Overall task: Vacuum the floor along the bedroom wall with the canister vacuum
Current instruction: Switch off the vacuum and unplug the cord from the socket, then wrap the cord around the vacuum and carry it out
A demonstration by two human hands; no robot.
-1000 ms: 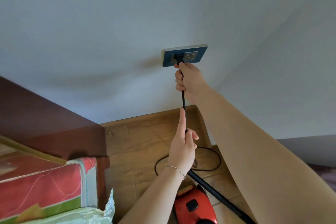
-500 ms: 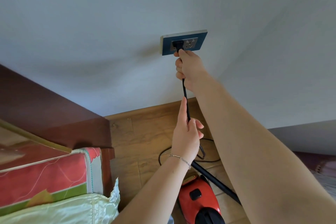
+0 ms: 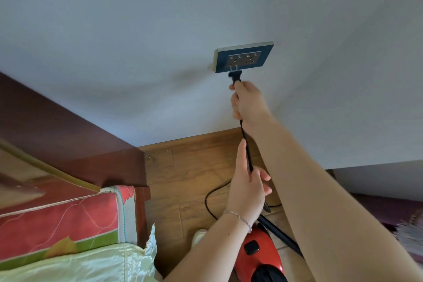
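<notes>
The right hand (image 3: 249, 105) is curled tightly round the thin black power cord (image 3: 246, 144), gripping it just below the black two-pin plug (image 3: 235, 75). The plug sits at the lower edge of the dark blue rectangular wall socket plate (image 3: 243, 57), with its two metal pins showing bare. I cannot tell whether the pin tips are in the slots.

Lower on the same cord, the left hand (image 3: 246, 192) holds it loosely. Its forefinger lies straight up along the cord, the thumb sticks out to the side, and the other fingers are folded round it. A thin silver bracelet (image 3: 240, 216) circles that wrist.

The red plastic canister vacuum (image 3: 263, 256) stands on the brown wood-look floor (image 3: 187, 167) below the left forearm, near the pale grey wall (image 3: 160, 41). Its black tube (image 3: 279, 233) angles away to the right, and slack cord loops on the floor beside it. To the left are a dark brown wooden headboard (image 3: 68, 139), a red flowered cushion (image 3: 57, 220) and pale green satin bedding (image 3: 91, 265).
</notes>
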